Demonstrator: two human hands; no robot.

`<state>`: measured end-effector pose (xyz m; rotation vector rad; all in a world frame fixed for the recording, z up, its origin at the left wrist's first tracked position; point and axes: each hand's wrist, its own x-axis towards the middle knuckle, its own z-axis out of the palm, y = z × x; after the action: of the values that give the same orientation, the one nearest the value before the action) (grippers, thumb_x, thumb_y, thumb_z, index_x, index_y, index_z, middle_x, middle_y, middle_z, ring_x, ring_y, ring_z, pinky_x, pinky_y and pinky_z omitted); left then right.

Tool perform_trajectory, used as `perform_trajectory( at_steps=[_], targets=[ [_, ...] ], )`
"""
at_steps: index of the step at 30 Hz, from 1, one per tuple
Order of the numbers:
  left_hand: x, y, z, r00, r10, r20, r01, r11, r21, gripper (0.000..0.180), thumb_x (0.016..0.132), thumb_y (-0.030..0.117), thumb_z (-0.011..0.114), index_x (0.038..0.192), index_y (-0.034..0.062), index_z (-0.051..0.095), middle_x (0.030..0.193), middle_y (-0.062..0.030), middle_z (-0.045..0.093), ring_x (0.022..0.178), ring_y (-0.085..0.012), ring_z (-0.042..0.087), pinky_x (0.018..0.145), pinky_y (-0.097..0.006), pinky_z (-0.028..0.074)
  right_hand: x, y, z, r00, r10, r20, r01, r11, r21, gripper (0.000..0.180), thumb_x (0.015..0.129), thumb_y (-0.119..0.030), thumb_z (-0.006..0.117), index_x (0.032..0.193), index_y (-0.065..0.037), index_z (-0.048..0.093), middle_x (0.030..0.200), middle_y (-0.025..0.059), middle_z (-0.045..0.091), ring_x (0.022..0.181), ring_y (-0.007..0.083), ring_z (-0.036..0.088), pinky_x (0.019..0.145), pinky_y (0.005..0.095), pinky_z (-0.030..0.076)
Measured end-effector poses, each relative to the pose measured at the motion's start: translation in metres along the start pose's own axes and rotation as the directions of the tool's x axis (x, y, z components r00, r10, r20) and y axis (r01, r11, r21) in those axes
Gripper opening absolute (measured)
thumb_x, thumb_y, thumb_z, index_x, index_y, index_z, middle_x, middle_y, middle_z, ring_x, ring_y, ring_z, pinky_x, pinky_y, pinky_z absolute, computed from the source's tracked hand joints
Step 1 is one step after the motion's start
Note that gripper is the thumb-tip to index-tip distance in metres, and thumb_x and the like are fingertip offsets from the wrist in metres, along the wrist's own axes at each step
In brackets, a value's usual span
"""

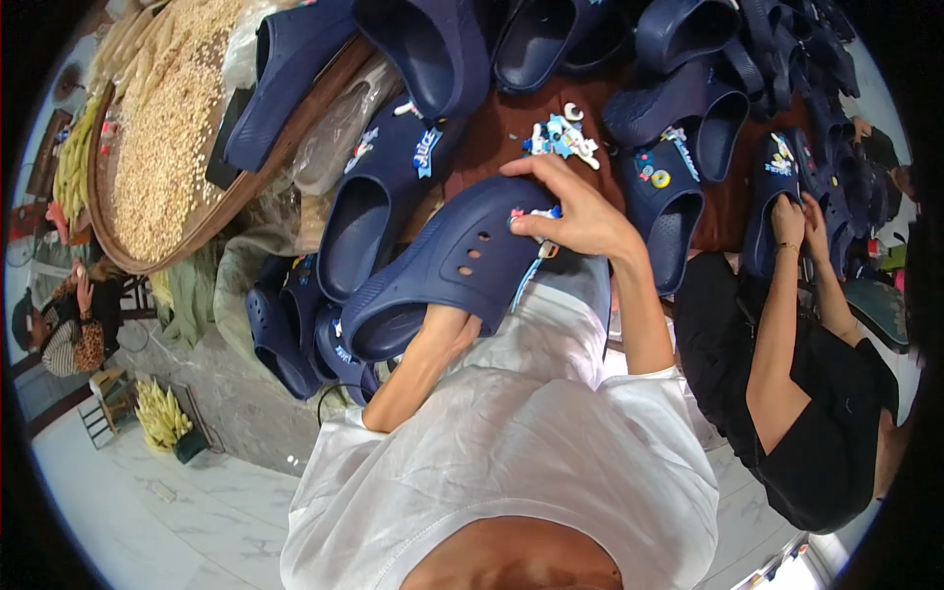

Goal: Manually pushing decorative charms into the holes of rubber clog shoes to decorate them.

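Observation:
A navy blue clog (433, 251) with a row of holes is held in front of my chest. My left hand (452, 324) reaches into its foot opening, bearing the shoe from within; the fingers are hidden inside. Over the toe arches my right hand (580, 211), its thumb pressing a small colourful shoe charm (536, 218) on the upper while its index finger rests along the toe. A blue and white charm (526, 280) hangs lower on the same upper. Just beyond lies a pile of loose white and blue charms (562, 136) on the brown tabletop (482, 147).
Decorated clogs (359, 226) stand at the left, with another clog (666, 211) at the right. Several more are heaped behind. A large tray of pale kernels (162, 187) lies far left. A co-worker in black (787, 393) handles a clog (772, 187) at the right.

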<state>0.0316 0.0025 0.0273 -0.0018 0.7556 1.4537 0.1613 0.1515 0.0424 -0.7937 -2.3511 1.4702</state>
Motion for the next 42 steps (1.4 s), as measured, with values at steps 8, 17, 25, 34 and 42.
perform_trajectory(
  at_steps=[8,17,25,34,42],
  targets=[
    [-0.006,0.001,-0.022,0.991,0.007,-0.135,-0.016,0.998,-0.059,0.036,0.1,0.019,0.041,0.133,0.003,0.044,0.132,-0.0121,0.052,0.116,-0.0209,0.056,0.101,-0.034,0.046,0.01,0.009,0.005,0.998,0.053,0.021,-0.054,0.995,0.079,0.056,0.078,-0.027,0.075,0.126,-0.007,0.054,0.119,0.0111,0.056,0.114,0.0232,0.052,0.098,0.034,0.04],
    [-0.016,-0.002,-0.04,0.975,0.104,-0.195,-0.147,0.965,-0.219,0.035,0.099,0.016,0.041,0.126,-0.0049,0.048,0.132,-0.0156,0.052,0.121,-0.0265,0.052,0.107,-0.042,0.039,0.004,0.021,0.014,0.924,-0.005,-0.382,-0.023,0.997,-0.069,0.047,0.087,-0.03,0.065,0.123,-0.002,0.054,0.118,0.0141,0.057,0.111,0.0264,0.054,0.095,0.0353,0.041],
    [-0.023,-0.004,-0.035,0.977,0.071,-0.202,-0.125,0.954,-0.272,0.034,0.098,0.011,0.04,0.127,-0.0034,0.049,0.132,-0.014,0.053,0.121,-0.0253,0.052,0.106,-0.041,0.04,0.006,0.058,0.015,0.785,-0.006,-0.619,-0.352,0.818,-0.455,0.051,0.089,-0.024,0.058,0.126,0.009,0.044,0.131,0.0323,0.041,0.122,0.046,0.04,0.101,0.0512,0.032],
    [-0.017,-0.005,-0.046,0.988,0.077,-0.132,-0.114,0.947,-0.3,0.033,0.097,0.01,0.039,0.126,-0.0024,0.049,0.13,-0.0128,0.054,0.12,-0.0236,0.053,0.105,-0.04,0.041,0.018,0.081,0.022,0.722,-0.084,-0.687,-0.291,0.864,-0.411,0.048,0.088,-0.016,0.06,0.127,0.008,0.044,0.121,0.0273,0.045,0.109,0.0426,0.045,0.097,0.0473,0.036],
    [-0.014,-0.003,-0.069,0.972,0.121,0.203,0.003,0.853,-0.522,0.035,0.096,0.006,0.036,0.128,-0.0042,0.047,0.132,-0.0146,0.052,0.121,-0.0245,0.052,0.106,-0.04,0.042,-0.002,0.065,0.029,0.711,-0.138,-0.69,-0.191,0.906,-0.378,0.044,0.089,-0.004,0.053,0.128,0.01,0.04,0.128,0.0301,0.041,0.113,0.0467,0.045,0.099,0.0476,0.037]
  ],
)
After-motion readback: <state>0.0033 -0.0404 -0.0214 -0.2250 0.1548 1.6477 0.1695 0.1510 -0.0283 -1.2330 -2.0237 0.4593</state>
